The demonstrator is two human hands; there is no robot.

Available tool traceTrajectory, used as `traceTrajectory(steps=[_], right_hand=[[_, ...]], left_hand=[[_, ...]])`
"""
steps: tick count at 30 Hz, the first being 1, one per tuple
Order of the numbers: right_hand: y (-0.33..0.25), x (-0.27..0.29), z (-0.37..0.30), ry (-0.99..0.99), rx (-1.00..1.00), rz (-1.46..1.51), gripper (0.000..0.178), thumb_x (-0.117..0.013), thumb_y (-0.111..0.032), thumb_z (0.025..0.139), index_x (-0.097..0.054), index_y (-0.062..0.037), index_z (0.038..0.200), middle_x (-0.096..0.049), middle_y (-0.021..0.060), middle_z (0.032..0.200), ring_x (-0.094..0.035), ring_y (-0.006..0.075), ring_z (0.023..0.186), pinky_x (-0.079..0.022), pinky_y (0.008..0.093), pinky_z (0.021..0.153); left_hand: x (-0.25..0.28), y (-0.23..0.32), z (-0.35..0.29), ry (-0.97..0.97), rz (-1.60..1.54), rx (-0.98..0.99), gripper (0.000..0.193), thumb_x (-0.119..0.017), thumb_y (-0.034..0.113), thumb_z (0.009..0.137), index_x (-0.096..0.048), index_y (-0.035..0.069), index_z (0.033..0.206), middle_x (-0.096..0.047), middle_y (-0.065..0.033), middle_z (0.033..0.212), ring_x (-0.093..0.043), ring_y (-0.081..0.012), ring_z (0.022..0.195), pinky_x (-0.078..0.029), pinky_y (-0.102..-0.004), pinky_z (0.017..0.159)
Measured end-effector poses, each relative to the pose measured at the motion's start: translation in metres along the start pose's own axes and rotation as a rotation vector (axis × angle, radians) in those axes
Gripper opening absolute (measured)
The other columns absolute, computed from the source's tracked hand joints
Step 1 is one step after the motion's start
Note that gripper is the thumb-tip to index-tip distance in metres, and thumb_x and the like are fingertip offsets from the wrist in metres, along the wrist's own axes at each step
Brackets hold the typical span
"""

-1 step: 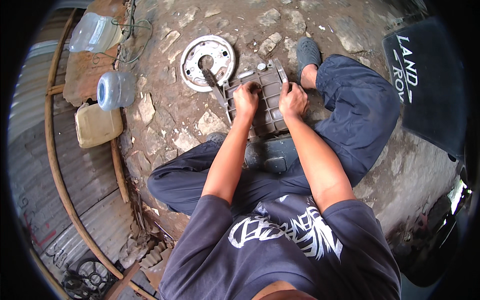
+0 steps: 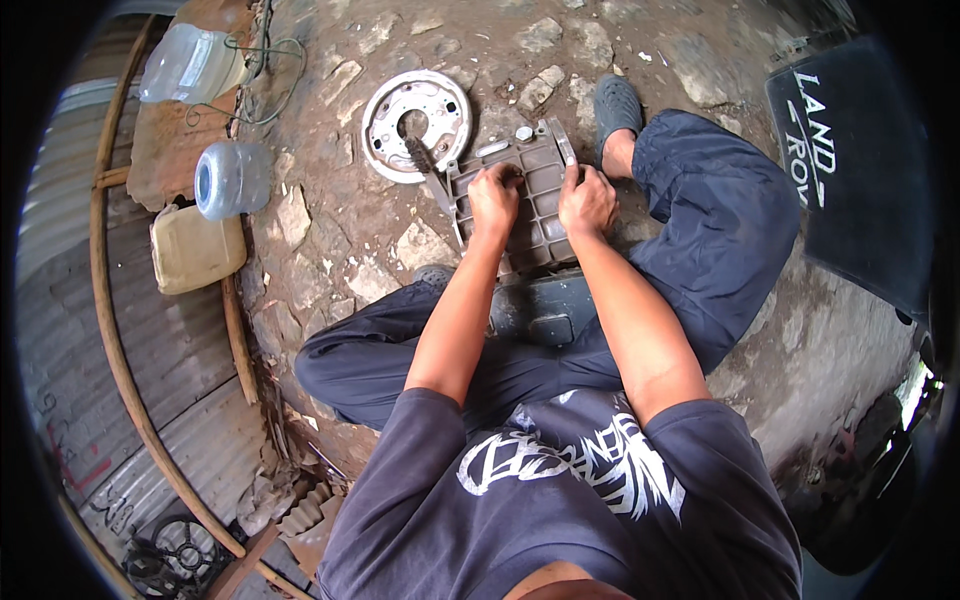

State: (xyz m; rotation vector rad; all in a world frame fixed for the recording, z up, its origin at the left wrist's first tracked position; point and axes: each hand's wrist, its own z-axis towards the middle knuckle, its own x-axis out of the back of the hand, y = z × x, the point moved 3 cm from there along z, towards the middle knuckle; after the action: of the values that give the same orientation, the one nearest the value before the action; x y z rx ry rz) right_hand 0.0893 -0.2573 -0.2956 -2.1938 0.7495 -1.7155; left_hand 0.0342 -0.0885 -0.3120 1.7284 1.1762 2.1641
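Note:
A grey-brown ribbed metal casing (image 2: 545, 205) lies in front of me, between my bent legs. My left hand (image 2: 492, 203) rests on its left half with the fingers curled in. Whatever may be pinched there is hidden. At the casing's right edge my right hand (image 2: 588, 205) is closed, thumb pointing away from me along the rim. A silvery bolt-like knob (image 2: 524, 133) stands at the far edge. Beside the left edge leans a brush-like tool (image 2: 419, 156) with a dark bristly end, overlapping a round white metal plate (image 2: 452, 92) with a central hole.
A dark box-like piece (image 2: 535, 312) sits under the near side of the casing. To the left are a clear plastic jug (image 2: 240, 182), a yellowish canister (image 2: 200, 250) and a larger clear container (image 2: 185, 65). A black mud flap-like panel (image 2: 870, 180) stands at right. Stones stud the dirt floor.

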Motion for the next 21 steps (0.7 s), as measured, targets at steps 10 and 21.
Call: traceTrajectory(steps=[10,21], right_hand=[[-0.002,0.001,0.006,-0.016,-0.026,-0.008,0.050,-0.051,-0.054,0.103,-0.073,-0.0101,0.112,-0.072,0.0136,0.120,-0.069,0.0409,0.110,-0.054,0.0543,0.094],[-0.003,-0.006,0.008,0.082,0.003,-0.027,0.045,-0.052,-0.052,0.103,-0.077,-0.0144,0.104,-0.076,0.0134,0.110,-0.070,0.0394,0.103,-0.054,0.0526,0.088]], left_hand=[[0.015,0.006,0.001,-0.266,-0.111,-0.025,0.009,-0.077,0.004,0.081,-0.074,0.006,0.088,-0.074,-0.0157,0.088,-0.073,-0.0350,0.085,-0.057,-0.0439,0.080],[0.002,0.005,0.004,-0.064,-0.038,0.049,0.010,-0.076,0.005,0.081,-0.076,0.006,0.091,-0.074,-0.0183,0.088,-0.071,-0.0375,0.087,-0.056,-0.0461,0.081]])
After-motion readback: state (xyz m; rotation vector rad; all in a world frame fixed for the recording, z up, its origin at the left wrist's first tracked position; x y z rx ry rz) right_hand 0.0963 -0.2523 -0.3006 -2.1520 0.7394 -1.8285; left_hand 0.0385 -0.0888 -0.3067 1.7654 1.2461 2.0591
